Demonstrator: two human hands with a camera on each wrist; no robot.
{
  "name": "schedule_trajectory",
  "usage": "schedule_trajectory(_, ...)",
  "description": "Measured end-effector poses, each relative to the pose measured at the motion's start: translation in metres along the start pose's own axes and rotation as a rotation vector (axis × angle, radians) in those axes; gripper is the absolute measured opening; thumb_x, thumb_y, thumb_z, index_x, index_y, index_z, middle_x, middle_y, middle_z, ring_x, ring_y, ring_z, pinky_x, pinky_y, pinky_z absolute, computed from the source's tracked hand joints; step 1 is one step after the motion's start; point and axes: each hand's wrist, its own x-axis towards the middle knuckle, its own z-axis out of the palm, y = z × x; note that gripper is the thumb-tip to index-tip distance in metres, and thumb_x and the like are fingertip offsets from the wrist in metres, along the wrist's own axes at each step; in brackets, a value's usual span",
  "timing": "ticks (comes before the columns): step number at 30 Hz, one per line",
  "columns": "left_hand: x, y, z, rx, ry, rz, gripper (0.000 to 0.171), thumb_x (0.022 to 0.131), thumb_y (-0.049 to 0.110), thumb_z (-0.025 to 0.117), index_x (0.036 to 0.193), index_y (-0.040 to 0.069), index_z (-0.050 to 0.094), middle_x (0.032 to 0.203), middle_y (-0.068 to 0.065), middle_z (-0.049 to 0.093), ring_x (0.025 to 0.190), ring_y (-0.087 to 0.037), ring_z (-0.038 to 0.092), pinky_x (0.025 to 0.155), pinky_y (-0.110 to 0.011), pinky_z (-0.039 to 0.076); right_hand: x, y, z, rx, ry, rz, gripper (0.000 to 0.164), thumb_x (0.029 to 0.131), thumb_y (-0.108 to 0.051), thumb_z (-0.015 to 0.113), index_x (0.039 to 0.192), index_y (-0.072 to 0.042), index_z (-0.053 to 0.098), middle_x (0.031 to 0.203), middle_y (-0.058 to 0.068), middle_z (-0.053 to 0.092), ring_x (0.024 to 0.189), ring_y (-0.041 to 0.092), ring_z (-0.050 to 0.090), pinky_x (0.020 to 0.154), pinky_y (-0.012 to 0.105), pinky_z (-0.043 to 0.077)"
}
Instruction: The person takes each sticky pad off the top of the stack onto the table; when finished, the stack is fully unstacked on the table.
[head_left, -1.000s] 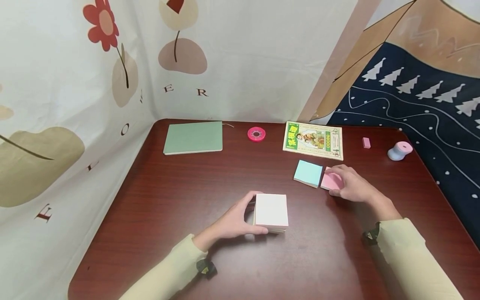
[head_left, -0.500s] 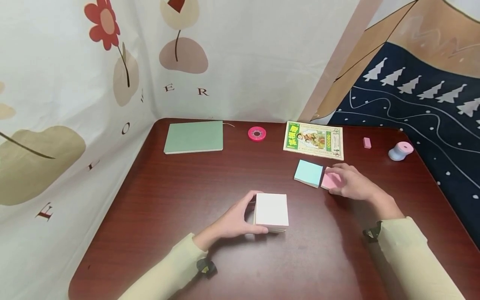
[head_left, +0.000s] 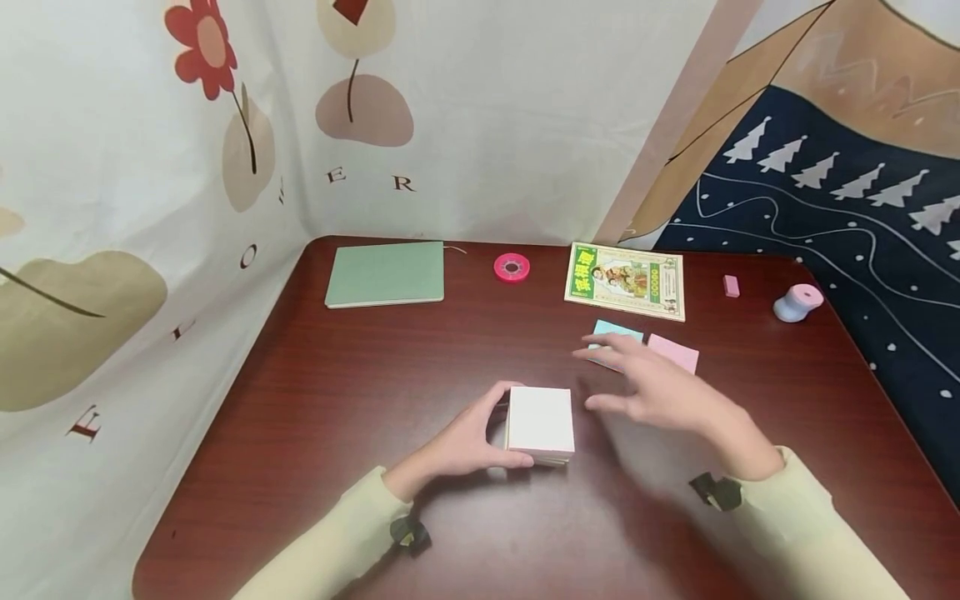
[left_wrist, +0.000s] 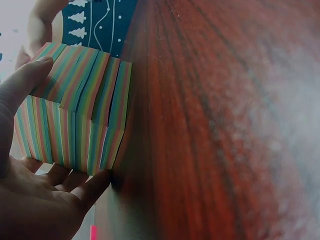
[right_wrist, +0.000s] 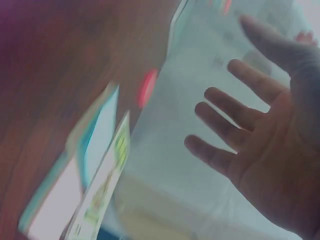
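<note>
Step, by the look: arranging paper blocks | your left hand grasps the paper stack from 9 o'clock, on the counter | your right hand, released, fingers spread, hangs toward its 2 o'clock | beyond: cyan pad, 1 o'clock; pink pad, 2 o'clock | next likely calls for you to reach the stack from 3 o'clock
</note>
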Motion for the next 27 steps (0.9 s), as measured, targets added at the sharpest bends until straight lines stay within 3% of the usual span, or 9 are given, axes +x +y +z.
schedule_trajectory(6,-0.001,-0.001,0.000,0.002,-0.001,0.034,0.081,0.072,0.036,0.088,0.138,0.026,0.040,0.127,0.009,0.055,0.120,-0.012,0.051,0.104,-0.037,0.041,0.007,-0.037,0.026,0.058,-0.018,-0.155,0.072,0.084,-0.051,0.074,0.143,-0.018,0.051,0.149,0.003,0.042,0.133,0.020,0.041,0.104,0.043,0.042)
schedule_trajectory(10,0.000,-0.002,0.000,0.000,-0.003,0.061,0.079,0.073,0.036,0.087,0.137,0.027,0.041,0.131,0.009,0.053,0.122,-0.013,0.050,0.105,-0.037,0.041,0.009,-0.047,0.038,0.044,-0.066,-0.164,0.077,0.082,-0.053,0.074,0.146,-0.020,0.047,0.150,0.004,0.040,0.134,0.019,0.039,0.105,0.042,0.041)
schedule_trajectory(15,0.000,-0.002,0.000,0.004,0.000,0.041,0.079,0.072,0.031,0.088,0.136,0.028,0.042,0.132,0.012,0.052,0.123,-0.010,0.049,0.106,-0.036,0.039,0.010,-0.050,0.045,0.012,-0.078,-0.164,0.076,0.080,-0.043,0.080,0.145,-0.020,0.047,0.144,0.002,0.045,0.127,0.016,0.044,0.100,0.038,0.044)
schedule_trajectory(23,0.000,-0.003,0.001,-0.023,0.014,0.026,0.083,0.070,0.020,0.090,0.137,0.025,0.042,0.133,0.007,0.053,0.121,-0.017,0.049,0.106,-0.045,0.039,0.013,-0.050,0.046,0.025,-0.047,-0.171,0.070,0.078,-0.036,0.082,0.140,-0.019,0.054,0.133,-0.002,0.050,0.116,0.011,0.047,0.090,0.030,0.048)
schedule_trajectory(27,0.000,-0.002,0.000,-0.010,0.004,0.009,0.084,0.070,0.025,0.090,0.137,0.028,0.041,0.132,0.009,0.053,0.122,-0.012,0.049,0.106,-0.041,0.039,0.015,-0.048,0.042,0.052,-0.056,-0.161,0.070,0.077,-0.038,0.083,0.138,-0.019,0.055,0.131,-0.004,0.051,0.113,0.010,0.048,0.090,0.030,0.048)
